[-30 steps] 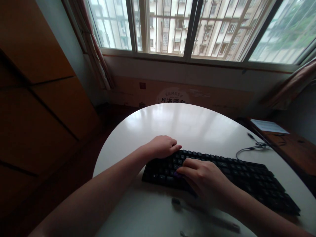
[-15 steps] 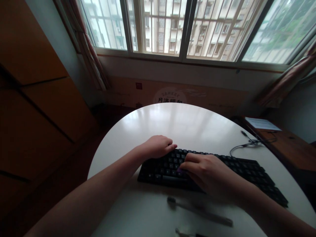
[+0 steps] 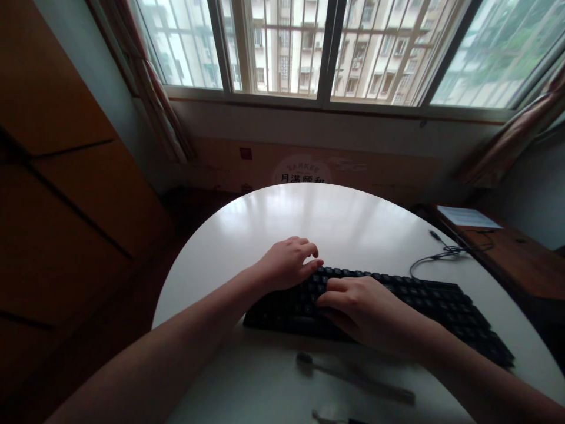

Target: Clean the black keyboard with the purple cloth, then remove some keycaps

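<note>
Your left hand [image 3: 286, 263] has just opened: fingers now loosely spread, thumb at the keyboard's [image 3: 445, 306] far edge. Bracing there looks lighter. Your right hand [image 3: 368, 303] is narrow, fingertips bunched low over the left-side keys; can't tell if it's gripping anything, fingers hide it. Keyboard lies flat on the white table [image 3: 229, 235], under both hands. Brush [image 3: 388, 390] sits on your near side, cable [image 3: 426, 258] beyond the far edge.

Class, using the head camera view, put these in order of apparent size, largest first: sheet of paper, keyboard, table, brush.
1. Table
2. Keyboard, partly covered by the hands
Unranked: brush and sheet of paper. The brush looks longer but thin, and lies nearer the camera.
</note>
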Available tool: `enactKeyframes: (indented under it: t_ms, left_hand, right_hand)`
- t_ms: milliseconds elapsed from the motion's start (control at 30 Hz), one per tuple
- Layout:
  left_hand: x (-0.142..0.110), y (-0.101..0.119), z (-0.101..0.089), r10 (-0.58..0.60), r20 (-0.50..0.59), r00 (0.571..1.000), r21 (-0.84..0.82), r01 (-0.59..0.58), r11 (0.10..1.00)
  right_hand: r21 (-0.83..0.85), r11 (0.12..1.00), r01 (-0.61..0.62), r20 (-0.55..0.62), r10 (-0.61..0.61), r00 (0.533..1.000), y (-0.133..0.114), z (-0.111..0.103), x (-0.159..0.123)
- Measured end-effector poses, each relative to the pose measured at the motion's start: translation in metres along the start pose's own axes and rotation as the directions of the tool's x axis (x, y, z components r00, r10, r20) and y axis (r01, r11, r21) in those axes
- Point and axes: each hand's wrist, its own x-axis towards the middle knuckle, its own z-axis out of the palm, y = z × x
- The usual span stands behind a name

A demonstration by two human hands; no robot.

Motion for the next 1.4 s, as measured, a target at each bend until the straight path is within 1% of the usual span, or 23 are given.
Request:
enactKeyframes:
  t_ms: [67, 200, 300, 367, 600, 767, 1067, 1267, 1400]
  left_hand:
    - [0.001, 0.000, 0.002, 0.025, -0.013, 1.000, -0.034, -0.026, 0.999]
    - [0.001, -0.001, 0.006, 0.071, 0.051, 0.996, -0.095, -0.066, 0.993]
    - [0.001, -0.002, 0.006, 0.062, 0.073, 0.995, -0.113, -0.054, 0.992]
    - [0.001, -0.002, 0.006, 0.050, 0.085, 0.995, -0.119, -0.040, 0.992]
    - [0.001, -0.003, 0.007, 0.040, 0.098, 0.994, -0.118, -0.029, 0.993]
    - [0.001, -0.003, 0.007, 0.050, 0.095, 0.994, -0.113, -0.039, 0.993]
    - [0.002, -0.003, 0.006, 0.056, 0.119, 0.991, -0.109, -0.043, 0.993]
    - [0.003, -0.003, 0.006, 0.063, 0.118, 0.991, -0.101, -0.052, 0.994]
    - [0.003, -0.002, 0.005, 0.065, 0.126, 0.990, -0.098, -0.053, 0.994]
  right_hand:
    - [0.000, 1.000, -0.007, 0.006, 0.007, 1.000, -0.003, 0.001, 0.001]
    - [0.001, 0.999, -0.034, 0.023, 0.034, 0.999, -0.009, -0.001, 0.002]
    - [0.024, 0.999, -0.025, 0.059, 0.023, 0.998, -0.009, -0.002, 0.000]
    - [0.030, 0.999, -0.023, 0.062, 0.021, 0.998, -0.008, -0.001, -0.001]
    - [-0.030, 0.996, -0.083, -0.063, 0.081, 0.995, -0.011, 0.011, 0.005]
    - [-0.018, 0.991, -0.130, -0.113, 0.127, 0.985, -0.011, 0.009, 0.004]
    - [-0.048, 0.987, -0.153, -0.035, 0.151, 0.988, -0.018, 0.012, 0.005]
    - [0.008, 0.993, -0.115, 0.031, 0.115, 0.993, -0.010, 0.002, 0.001]
    - [-0.017, 0.991, -0.136, -0.010, 0.136, 0.991, -0.005, -0.001, -0.002]
